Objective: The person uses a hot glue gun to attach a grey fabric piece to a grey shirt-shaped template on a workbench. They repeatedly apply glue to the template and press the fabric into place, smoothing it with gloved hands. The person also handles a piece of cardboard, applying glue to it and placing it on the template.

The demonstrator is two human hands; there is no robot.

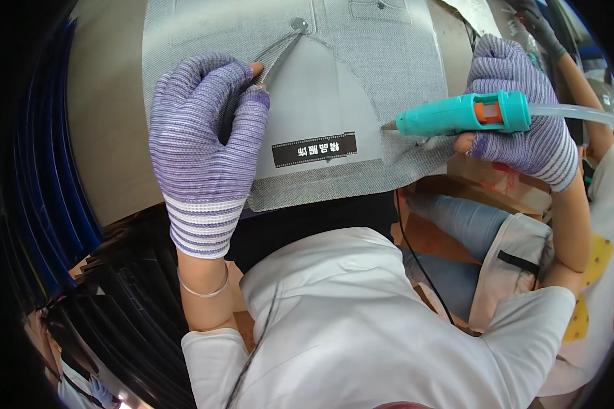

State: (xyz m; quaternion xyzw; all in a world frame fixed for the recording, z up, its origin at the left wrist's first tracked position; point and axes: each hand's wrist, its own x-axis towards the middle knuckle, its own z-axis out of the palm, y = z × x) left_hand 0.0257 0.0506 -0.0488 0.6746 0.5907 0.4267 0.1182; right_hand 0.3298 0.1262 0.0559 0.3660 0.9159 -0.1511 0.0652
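Left hand (208, 123): gloved, purple stripes, thumb and index fingertip bare. Pinches 1 raised flap (280, 59) of the grey sheet (409, 58) between thumb and index; the other 3 fingers curl inward.

Right hand (508, 78): gloved, same pattern, thumb tip bare. Clasped round 1 teal gun (433, 117); handle and trigger are hidden, so whether the trigger is pressed cannot be told.

Gun: long axis runs crosswise, pointing left from the right grip, tip dipped slightly toward the body. Clear stick (576, 112) leaves the rear, to the right of the grip.

Key relation, as judged: nozzle (388, 127) to the pale panel (314, 88). The nozzle lies left of the right grip, at the panel's right border; contact cannot be told. From the left pinch, the nozzle lies to the right and nearer the body. The right hand is the nearer to that border, the left to the flap.

Sheet: under and between the 2 grips. Stud (299, 25): beyond the left pinch, to its right. Black label (314, 150): bodyward and right of the left pinch.
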